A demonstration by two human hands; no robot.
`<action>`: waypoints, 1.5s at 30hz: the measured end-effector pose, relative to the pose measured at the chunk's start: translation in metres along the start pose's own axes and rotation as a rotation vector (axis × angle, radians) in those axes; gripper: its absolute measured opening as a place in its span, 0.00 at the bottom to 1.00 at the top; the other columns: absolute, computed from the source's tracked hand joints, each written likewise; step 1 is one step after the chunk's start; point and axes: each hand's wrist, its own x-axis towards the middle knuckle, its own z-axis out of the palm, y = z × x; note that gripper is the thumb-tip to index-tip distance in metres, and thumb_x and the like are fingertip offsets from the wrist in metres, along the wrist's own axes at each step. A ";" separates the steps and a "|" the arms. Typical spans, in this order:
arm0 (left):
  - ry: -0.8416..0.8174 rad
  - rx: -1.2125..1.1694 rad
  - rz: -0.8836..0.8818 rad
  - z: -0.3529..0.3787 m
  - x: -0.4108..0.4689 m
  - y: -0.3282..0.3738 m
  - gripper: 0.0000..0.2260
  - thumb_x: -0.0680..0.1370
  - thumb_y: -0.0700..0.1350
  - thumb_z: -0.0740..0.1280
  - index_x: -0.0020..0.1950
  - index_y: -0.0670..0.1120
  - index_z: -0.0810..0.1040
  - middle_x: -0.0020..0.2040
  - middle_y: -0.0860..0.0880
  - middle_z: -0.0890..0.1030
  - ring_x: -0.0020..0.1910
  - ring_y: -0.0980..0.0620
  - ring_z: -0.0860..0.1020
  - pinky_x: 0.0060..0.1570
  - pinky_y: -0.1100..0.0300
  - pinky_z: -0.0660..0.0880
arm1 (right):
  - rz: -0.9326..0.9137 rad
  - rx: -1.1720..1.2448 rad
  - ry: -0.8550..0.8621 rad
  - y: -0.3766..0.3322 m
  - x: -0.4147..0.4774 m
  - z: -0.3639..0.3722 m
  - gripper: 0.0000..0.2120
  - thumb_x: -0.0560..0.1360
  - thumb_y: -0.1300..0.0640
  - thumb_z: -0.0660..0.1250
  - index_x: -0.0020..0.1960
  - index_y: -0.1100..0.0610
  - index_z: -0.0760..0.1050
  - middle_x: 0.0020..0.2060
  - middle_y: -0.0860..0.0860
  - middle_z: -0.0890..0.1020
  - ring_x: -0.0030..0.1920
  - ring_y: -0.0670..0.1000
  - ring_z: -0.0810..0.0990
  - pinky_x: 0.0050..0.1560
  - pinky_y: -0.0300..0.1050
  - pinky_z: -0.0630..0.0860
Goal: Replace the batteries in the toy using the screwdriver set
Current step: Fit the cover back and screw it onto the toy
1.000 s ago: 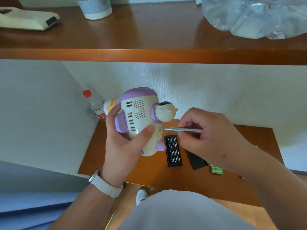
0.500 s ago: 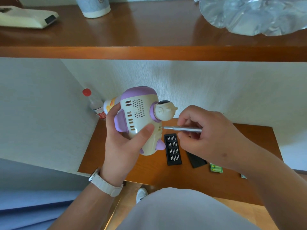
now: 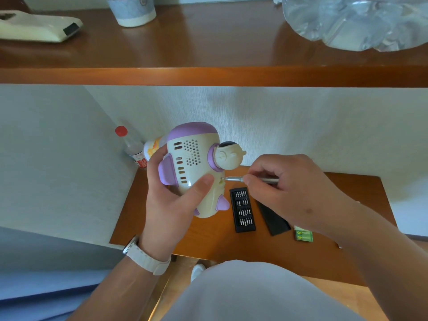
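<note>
Little change since a second ago: toy and screwdriver keep the same contact. Right fingertips sit slightly nearer the toy along the shaft.

Left hand: wrapped round the toy's cream body, thumb pressed on the vented face, holding it in the air above the small wooden table. White watch on that wrist.

Right hand: at 3 o'clock of the toy, fingers curled and pinching the silver screwdriver. Shaft level, tip against the toy's body just below the figure's head.

Edges and room: the upper shelf has its front edge across 12 o'clock, well above the toy. White wall closes the table on the left and behind. Bare wood lies at 6 o'clock of the toy, up to the table's front edge.

Containers: black bit tray at 5 o'clock of the toy, four rows of bits seated in it. Black lid just beside it, partly under the right hand. Green battery pack further toward 4 o'clock.

Others: red-capped bottle and a yellow-patterned container in the corner at 9 o'clock, behind the left fingers. On the upper shelf stand a paper cup and a clear plastic bag.
</note>
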 end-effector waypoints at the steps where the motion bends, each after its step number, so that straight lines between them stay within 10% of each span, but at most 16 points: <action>1: -0.001 -0.006 0.000 -0.001 0.001 -0.001 0.28 0.66 0.57 0.78 0.60 0.74 0.69 0.57 0.58 0.80 0.58 0.51 0.82 0.38 0.52 0.84 | -0.004 0.032 0.002 -0.001 0.000 0.001 0.11 0.73 0.39 0.61 0.46 0.44 0.76 0.33 0.41 0.80 0.31 0.46 0.78 0.29 0.39 0.73; 8: -0.005 -0.013 -0.009 -0.007 0.007 -0.003 0.29 0.65 0.57 0.78 0.60 0.73 0.69 0.58 0.57 0.81 0.58 0.50 0.82 0.39 0.53 0.84 | -0.038 -0.013 -0.019 -0.006 0.004 0.004 0.10 0.74 0.58 0.68 0.43 0.44 0.71 0.36 0.39 0.79 0.34 0.45 0.78 0.34 0.33 0.73; 18: -0.016 -0.003 -0.011 -0.015 0.014 -0.007 0.29 0.64 0.57 0.78 0.60 0.73 0.69 0.58 0.56 0.80 0.58 0.50 0.82 0.40 0.55 0.84 | 0.011 -0.002 0.023 -0.009 0.013 0.009 0.10 0.72 0.42 0.62 0.43 0.46 0.77 0.35 0.41 0.81 0.35 0.45 0.80 0.30 0.36 0.75; 26: 0.000 0.007 -0.011 -0.022 0.020 -0.008 0.29 0.63 0.59 0.78 0.59 0.73 0.69 0.58 0.57 0.80 0.58 0.51 0.82 0.40 0.57 0.84 | -0.016 -0.031 -0.021 -0.016 0.017 0.015 0.08 0.74 0.55 0.66 0.43 0.43 0.70 0.35 0.39 0.79 0.33 0.44 0.77 0.35 0.34 0.73; 45: -0.034 0.072 -0.070 -0.025 0.030 -0.021 0.30 0.62 0.59 0.78 0.57 0.76 0.67 0.54 0.61 0.81 0.55 0.54 0.82 0.38 0.56 0.84 | 0.066 -0.035 -0.012 -0.009 0.027 0.026 0.03 0.74 0.51 0.67 0.47 0.46 0.73 0.31 0.44 0.78 0.33 0.44 0.77 0.34 0.33 0.74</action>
